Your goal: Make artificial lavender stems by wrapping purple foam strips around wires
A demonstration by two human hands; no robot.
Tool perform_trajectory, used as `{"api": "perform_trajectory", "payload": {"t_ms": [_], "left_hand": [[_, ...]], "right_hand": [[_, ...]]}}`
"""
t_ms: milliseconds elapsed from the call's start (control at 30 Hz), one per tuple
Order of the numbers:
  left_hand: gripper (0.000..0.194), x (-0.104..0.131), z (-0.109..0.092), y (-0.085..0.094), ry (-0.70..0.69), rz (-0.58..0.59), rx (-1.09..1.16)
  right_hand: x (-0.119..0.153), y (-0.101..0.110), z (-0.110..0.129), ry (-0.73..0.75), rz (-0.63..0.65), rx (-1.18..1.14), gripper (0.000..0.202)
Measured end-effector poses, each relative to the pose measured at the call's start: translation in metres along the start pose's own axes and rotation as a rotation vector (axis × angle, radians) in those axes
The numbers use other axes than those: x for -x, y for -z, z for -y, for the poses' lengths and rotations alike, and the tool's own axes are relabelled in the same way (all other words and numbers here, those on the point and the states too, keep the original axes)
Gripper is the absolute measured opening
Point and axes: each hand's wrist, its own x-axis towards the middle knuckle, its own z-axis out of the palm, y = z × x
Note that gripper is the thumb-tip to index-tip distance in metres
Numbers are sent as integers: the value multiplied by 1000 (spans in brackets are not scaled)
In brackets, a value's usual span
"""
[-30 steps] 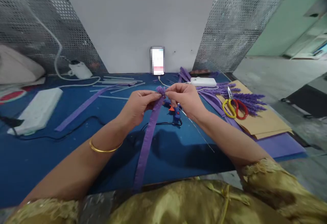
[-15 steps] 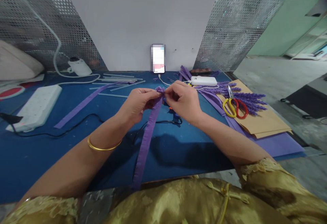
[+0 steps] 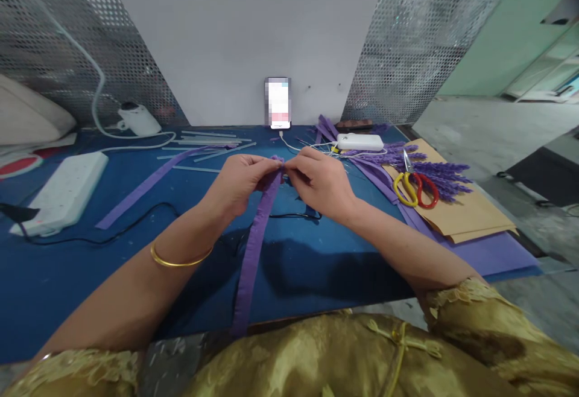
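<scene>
A long purple paper strip [image 3: 254, 246] hangs down over the table's front edge from between my hands. My left hand [image 3: 239, 181] pinches its upper end, where the paper is gathered into a small ruffled bunch. From the other side, the fingertips of my right hand [image 3: 320, 181] are pressed together at that same bunch. Whether a thin stem lies inside the bunch I cannot make out. A second purple strip [image 3: 145, 189] lies flat to the left, beside several pale thin sticks [image 3: 203, 143].
A phone [image 3: 278, 102] leans on the white board. To the right are a power bank [image 3: 360, 142], scissors [image 3: 415, 187], purple flower sprigs [image 3: 447, 180] and brown paper [image 3: 474, 219]. On the left lie a power strip [image 3: 67, 192] and black cable [image 3: 113, 239].
Both hands have shifted slightly to the left with the strip. The ruffled bunch now shows less above my left fingers, and my right fingertips sit closer to the left ones.
</scene>
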Motion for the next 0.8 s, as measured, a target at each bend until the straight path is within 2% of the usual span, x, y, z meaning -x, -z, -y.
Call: {"api": "perform_trajectory", "payload": {"t_ms": [233,333,400,500,567,667,733,800], "left_hand": [[22,-3,0,5,34,5,24],[22,-4,2,6,29,1,36],[22,-4,0,6,17,3,24],[23,-2,-3,6,-3,9,11],[23,0,-6,5,-24,6,21],[22,3,-8,5,-67,7,22],[22,3,-8,5,-85,19,10],[23,3,-7,5,-84,35,17]], "right_hand": [[-1,5,2,140,166,240,31],[-2,8,2,150,207,244,30],[-4,11,1,76,140,123,30],[-8,17,-3,-140,8,-178,24],[-11,20,-5,-308,48,-377,18],[-14,22,-5,-482,214,-618,15],[-15,20,-3,-527,243,-719,13],[-14,17,-2,-526,209,-748,10]]}}
